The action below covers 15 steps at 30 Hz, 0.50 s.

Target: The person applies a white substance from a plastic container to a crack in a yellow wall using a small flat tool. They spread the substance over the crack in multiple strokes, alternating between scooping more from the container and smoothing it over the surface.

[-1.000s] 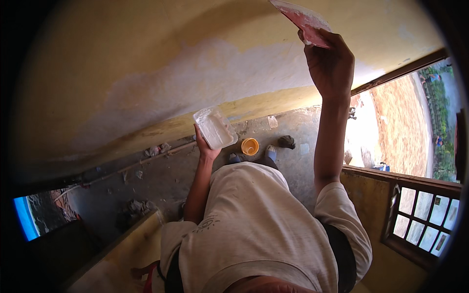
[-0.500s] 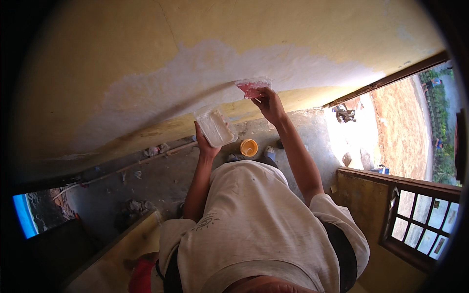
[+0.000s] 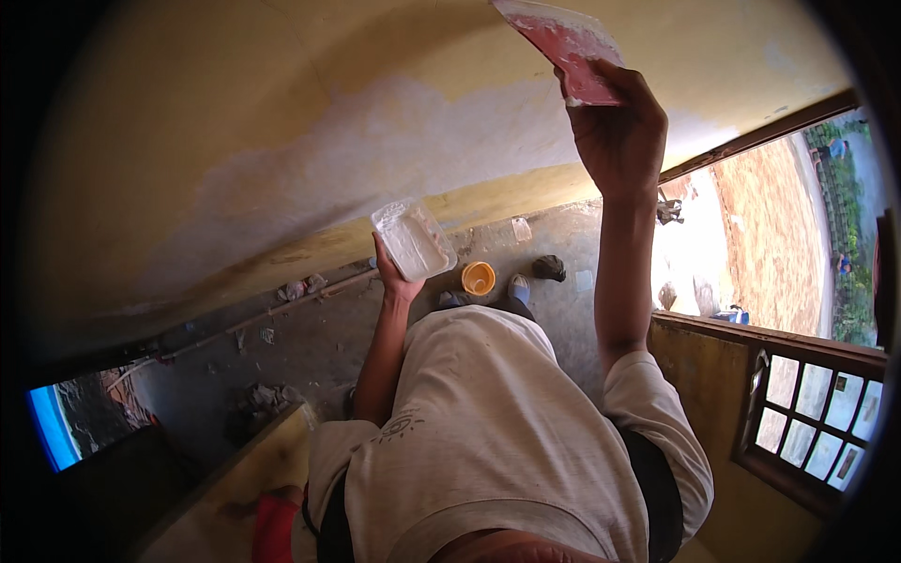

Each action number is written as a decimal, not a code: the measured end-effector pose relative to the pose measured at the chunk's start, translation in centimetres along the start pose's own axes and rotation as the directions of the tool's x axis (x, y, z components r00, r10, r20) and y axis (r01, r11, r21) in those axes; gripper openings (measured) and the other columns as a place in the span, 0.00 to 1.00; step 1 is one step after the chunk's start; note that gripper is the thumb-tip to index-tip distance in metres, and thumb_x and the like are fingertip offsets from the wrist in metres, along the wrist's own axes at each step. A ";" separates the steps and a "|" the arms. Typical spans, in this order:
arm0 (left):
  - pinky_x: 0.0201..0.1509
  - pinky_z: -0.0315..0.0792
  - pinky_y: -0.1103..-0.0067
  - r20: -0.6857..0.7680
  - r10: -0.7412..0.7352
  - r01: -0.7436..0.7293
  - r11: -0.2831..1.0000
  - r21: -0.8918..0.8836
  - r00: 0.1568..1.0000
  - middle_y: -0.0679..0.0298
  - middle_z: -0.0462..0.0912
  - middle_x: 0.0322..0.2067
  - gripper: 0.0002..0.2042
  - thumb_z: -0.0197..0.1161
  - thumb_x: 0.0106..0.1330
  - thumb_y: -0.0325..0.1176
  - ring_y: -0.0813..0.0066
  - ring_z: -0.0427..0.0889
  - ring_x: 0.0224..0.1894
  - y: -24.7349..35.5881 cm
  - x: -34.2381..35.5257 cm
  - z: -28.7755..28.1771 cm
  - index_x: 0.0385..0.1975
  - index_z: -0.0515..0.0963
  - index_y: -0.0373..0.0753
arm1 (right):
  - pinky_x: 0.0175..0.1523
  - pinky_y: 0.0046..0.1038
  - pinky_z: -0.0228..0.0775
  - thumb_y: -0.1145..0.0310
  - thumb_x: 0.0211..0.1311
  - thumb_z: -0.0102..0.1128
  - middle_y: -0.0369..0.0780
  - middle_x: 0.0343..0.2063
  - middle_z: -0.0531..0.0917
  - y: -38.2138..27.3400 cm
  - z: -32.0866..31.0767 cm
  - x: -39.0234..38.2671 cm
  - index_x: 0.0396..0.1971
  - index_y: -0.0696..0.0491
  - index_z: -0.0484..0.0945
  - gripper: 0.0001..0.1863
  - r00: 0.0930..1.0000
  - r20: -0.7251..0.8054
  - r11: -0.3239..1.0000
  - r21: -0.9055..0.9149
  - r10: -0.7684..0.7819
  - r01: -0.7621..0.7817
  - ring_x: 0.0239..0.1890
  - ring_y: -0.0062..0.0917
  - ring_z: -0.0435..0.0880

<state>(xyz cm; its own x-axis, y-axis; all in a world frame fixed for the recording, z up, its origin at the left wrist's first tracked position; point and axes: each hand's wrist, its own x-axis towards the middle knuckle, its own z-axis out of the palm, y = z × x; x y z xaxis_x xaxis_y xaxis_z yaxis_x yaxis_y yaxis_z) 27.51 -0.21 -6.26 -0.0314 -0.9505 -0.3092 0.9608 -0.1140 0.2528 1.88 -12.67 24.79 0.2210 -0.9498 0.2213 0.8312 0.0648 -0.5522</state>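
My right hand point(image 3: 619, 131) is raised high at the wall, its fingers closed on the lower end of a red putty spreader point(image 3: 572, 52). Whitish paste smears the spreader's face and its wide edge. Lower down, my left hand point(image 3: 399, 277) grips a clear plastic tub point(image 3: 413, 239) from below and the side. White paste coats the inside of the tub. Ahead of me the yellow wall point(image 3: 282, 84) carries a broad pale patch of filler point(image 3: 375, 131); whether the spreader touches the wall I cannot tell.
An orange bucket point(image 3: 478, 279) stands on the grey floor by my feet, with a dark bundle point(image 3: 549, 268) to its right. Debris point(image 3: 302, 287) and a long pole point(image 3: 272, 308) lie along the wall's foot. At right are a doorway and a barred window point(image 3: 821, 418).
My right hand has swung up and to the right with the spreader, from low on the pale patch to higher on the wall. The left hand and tub have hardly moved.
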 end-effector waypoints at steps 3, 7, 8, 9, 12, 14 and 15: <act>0.67 0.64 0.52 -0.007 0.012 -0.012 1.000 -0.001 1.000 0.60 0.72 0.62 0.34 0.45 0.70 0.65 0.57 0.72 0.62 -0.1 0.4 -0.9 0.67 0.64 0.47 | 0.50 0.33 0.80 0.74 0.67 0.51 0.51 0.40 0.83 0.5 -2.7 -1.6 0.40 0.67 0.77 0.12 0.996 0.025 0.996 -0.006 -0.084 0.084 0.42 0.36 0.85; 0.63 0.69 0.55 0.014 0.002 -0.002 0.999 0.048 1.000 0.63 0.76 0.59 0.31 0.45 0.71 0.63 0.60 0.75 0.59 -0.7 0.4 0.0 0.64 0.68 0.49 | 0.49 0.31 0.80 0.72 0.68 0.51 0.44 0.37 0.84 4.8 -13.2 -4.5 0.37 0.60 0.78 0.09 0.952 -0.305 0.993 -0.097 0.038 -0.071 0.41 0.30 0.85; 0.63 0.68 0.55 0.020 0.000 -0.001 0.999 0.054 1.000 0.63 0.76 0.59 0.32 0.45 0.70 0.64 0.59 0.75 0.60 -0.6 0.4 -0.2 0.65 0.68 0.48 | 0.50 0.30 0.79 0.71 0.67 0.52 0.42 0.37 0.84 6.1 -14.5 -5.3 0.37 0.58 0.78 0.08 0.937 -0.342 0.979 -0.159 0.067 -0.128 0.40 0.28 0.84; 0.63 0.68 0.54 0.029 -0.009 0.007 0.998 0.059 1.000 0.62 0.75 0.59 0.33 0.45 0.69 0.65 0.58 0.75 0.60 -0.6 0.4 -0.3 0.65 0.67 0.48 | 0.50 0.29 0.78 0.70 0.67 0.53 0.41 0.36 0.85 6.9 -16.2 -6.1 0.36 0.57 0.78 0.07 0.921 -0.366 0.963 -0.176 0.130 -0.206 0.40 0.27 0.84; 0.64 0.67 0.53 0.059 -0.048 0.045 0.998 0.048 0.997 0.59 0.74 0.61 0.38 0.44 0.67 0.69 0.54 0.74 0.61 -0.8 0.8 -0.9 0.67 0.65 0.47 | 0.50 0.27 0.76 0.69 0.67 0.51 0.40 0.36 0.84 8.4 -20.1 -7.0 0.36 0.57 0.78 0.08 0.890 -0.395 0.912 -0.234 0.227 -0.336 0.40 0.26 0.84; 0.63 0.68 0.53 0.110 -0.100 0.097 0.995 0.033 0.989 0.59 0.74 0.61 0.38 0.44 0.67 0.69 0.53 0.74 0.60 -1.0 1.0 -0.2 0.67 0.65 0.47 | 0.49 0.27 0.76 0.69 0.68 0.51 0.41 0.36 0.84 8.5 -21.3 -6.3 0.36 0.57 0.78 0.09 0.878 -0.413 0.911 -0.217 0.241 -0.352 0.41 0.26 0.83; 0.62 0.69 0.54 0.126 -0.101 0.097 0.995 0.038 0.987 0.60 0.75 0.60 0.35 0.45 0.68 0.67 0.55 0.75 0.59 -1.3 1.1 0.4 0.66 0.66 0.46 | 0.49 0.26 0.76 0.69 0.68 0.51 0.41 0.36 0.84 8.4 -21.5 -5.7 0.37 0.57 0.78 0.09 0.872 -0.423 0.910 -0.207 0.247 -0.358 0.41 0.25 0.83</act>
<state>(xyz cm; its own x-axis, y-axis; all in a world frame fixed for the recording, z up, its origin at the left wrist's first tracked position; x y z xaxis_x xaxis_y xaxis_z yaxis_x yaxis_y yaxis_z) 26.11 -1.18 -6.59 -0.1629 -0.9628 -0.2155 0.9420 -0.2167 0.2563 -3.39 -13.27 1.59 0.1822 -0.9417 -0.2830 0.5718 0.3356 -0.7486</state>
